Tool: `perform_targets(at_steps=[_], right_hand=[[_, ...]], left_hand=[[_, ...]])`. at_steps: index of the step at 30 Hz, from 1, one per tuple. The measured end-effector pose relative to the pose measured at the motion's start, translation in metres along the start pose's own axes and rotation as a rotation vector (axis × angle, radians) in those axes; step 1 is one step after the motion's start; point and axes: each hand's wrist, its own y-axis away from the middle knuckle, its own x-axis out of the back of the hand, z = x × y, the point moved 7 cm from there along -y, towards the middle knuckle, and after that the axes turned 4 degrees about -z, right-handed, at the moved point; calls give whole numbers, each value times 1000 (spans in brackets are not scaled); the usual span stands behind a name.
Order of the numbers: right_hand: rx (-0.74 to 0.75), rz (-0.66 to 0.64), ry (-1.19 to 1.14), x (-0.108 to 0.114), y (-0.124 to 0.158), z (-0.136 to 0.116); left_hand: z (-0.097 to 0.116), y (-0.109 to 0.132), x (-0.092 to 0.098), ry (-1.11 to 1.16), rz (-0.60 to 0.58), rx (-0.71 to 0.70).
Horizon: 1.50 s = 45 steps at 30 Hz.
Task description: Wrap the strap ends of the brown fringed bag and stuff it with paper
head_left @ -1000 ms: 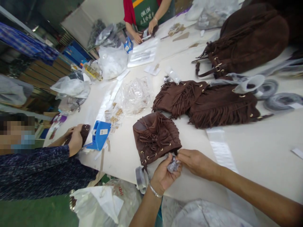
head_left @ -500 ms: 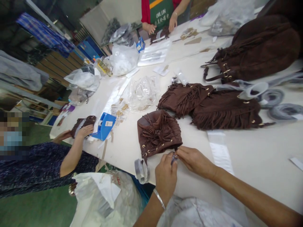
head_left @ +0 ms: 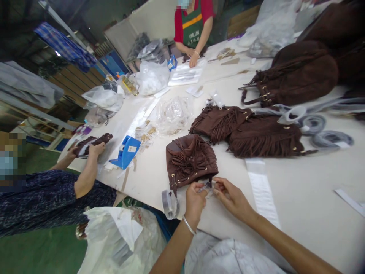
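Note:
A small brown suede fringed bag (head_left: 190, 161) lies on the white table (head_left: 308, 198) close to its near edge. Just below the bag, my left hand (head_left: 194, 202) and my right hand (head_left: 231, 197) meet, both pinching a small crumpled piece of clear plastic (head_left: 207, 186) between their fingertips. My left wrist carries a thin silver bangle. A roll of clear tape (head_left: 170, 203) hangs at the table edge left of my left hand.
Two more fringed bags (head_left: 251, 131) lie behind, a large brown bag (head_left: 299, 76) further back. A blue tape dispenser (head_left: 126, 151), plastic bags and paper strips are spread about. A person at the left holds a brown piece (head_left: 92, 142); another person (head_left: 194, 34) stands at the far end.
My left hand has turned from cupping the plastic to pinching it beside my right hand. The person at the left lifted the brown piece. The view tilted up a little.

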Motion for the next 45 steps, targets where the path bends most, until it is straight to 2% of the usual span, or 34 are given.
perform_targets(at_steps=[4, 10, 13, 18, 23, 25, 31, 42, 45], right_hand=[[94, -143, 38, -1, 4, -10], [205, -396, 305, -8, -3, -21], [235, -439, 385, -11, -8, -27], [169, -293, 232, -11, -12, -29], [-117, -68, 0, -13, -9, -12], [-176, -13, -10, -15, -9, -10], [-125, 106, 111, -12, -13, -15], [-80, 172, 128, -10, -5, -14], [-112, 197, 82, -11, -3, -14]], left_hand=[[-3, -3, 3, 25, -19, 12], [-5, -3, 6, 54, -27, 10], [-5, -1, 5, 62, -21, -2], [-12, -4, 5, 35, -1, -39], [-7, -5, 8, -84, 39, -192], [-3, -3, 8, -124, 40, -234], [2, 0, 2, -96, -9, -265], [4, 1, 1, -29, -27, -205], [1, 1, 2, -30, 10, -189]])
